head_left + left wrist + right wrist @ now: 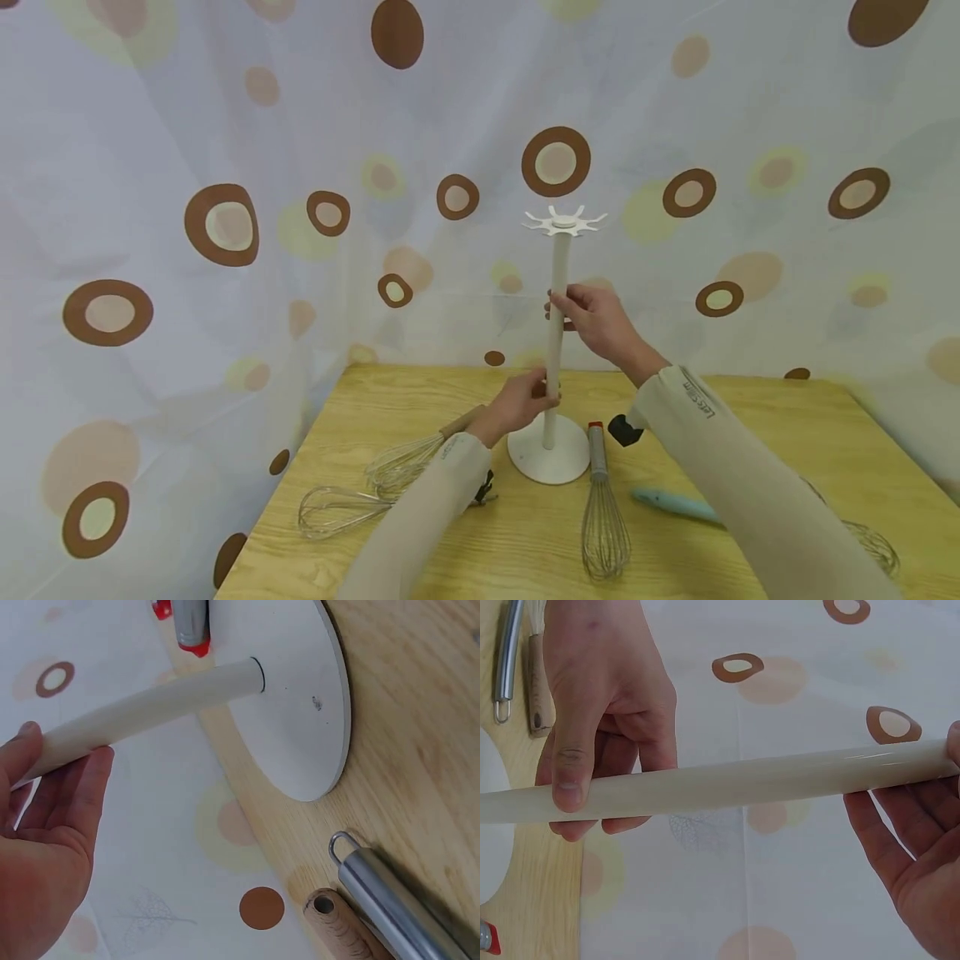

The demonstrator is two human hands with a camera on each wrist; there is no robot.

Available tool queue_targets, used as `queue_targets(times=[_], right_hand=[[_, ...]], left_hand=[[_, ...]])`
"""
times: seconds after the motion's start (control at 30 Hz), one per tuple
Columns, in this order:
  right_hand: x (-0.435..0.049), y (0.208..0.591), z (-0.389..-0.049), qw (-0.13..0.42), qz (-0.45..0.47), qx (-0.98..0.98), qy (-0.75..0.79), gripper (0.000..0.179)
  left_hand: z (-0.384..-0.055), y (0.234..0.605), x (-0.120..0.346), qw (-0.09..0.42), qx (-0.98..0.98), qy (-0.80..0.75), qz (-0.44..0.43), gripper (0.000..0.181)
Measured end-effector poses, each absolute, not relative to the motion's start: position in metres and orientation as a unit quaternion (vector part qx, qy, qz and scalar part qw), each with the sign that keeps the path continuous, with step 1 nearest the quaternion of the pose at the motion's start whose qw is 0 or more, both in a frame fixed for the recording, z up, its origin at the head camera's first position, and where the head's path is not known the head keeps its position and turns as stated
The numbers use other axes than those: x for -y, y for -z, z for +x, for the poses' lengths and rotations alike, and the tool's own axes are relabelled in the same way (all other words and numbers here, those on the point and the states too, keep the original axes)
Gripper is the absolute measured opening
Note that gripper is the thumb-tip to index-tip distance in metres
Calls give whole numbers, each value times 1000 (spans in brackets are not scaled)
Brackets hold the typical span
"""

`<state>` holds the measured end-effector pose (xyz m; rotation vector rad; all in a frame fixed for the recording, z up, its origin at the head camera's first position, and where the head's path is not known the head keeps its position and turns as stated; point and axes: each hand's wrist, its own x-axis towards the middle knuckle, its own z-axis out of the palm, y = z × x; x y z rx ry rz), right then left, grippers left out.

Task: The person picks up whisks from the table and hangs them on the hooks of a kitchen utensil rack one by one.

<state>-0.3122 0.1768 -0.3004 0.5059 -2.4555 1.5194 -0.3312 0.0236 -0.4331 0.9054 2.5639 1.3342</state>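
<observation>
A white utensil stand (556,342) rises upright near the middle of the wooden table, with a round base and a ring of hooks (564,222) at its top. My left hand (517,404) grips the pole low down, thumb on one side and fingers on the other. Higher up, my right hand (597,321) pinches the same pole between thumb and fingers. In the right wrist view both hands hold the pole (742,780), with a bare stretch between them. Nothing hangs from the hooks. The flat base (300,712) shows in the left wrist view.
Right of the base lies a whisk with a grey, red-tipped handle (597,458). A wooden-handled whisk (461,422) and a metal whisk (337,511) lie at left, partly behind the left sleeve. A light-blue-handled utensil (675,503) runs under the right forearm. A dotted curtain (450,125) hangs behind the table.
</observation>
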Motion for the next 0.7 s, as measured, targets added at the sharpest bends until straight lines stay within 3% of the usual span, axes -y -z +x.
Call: queue_targets(times=[0.7], right_hand=[[-180, 305, -265, 110, 225, 837, -486, 34]], left_hand=[[-279, 439, -15, 50, -840, -452, 295, 12]])
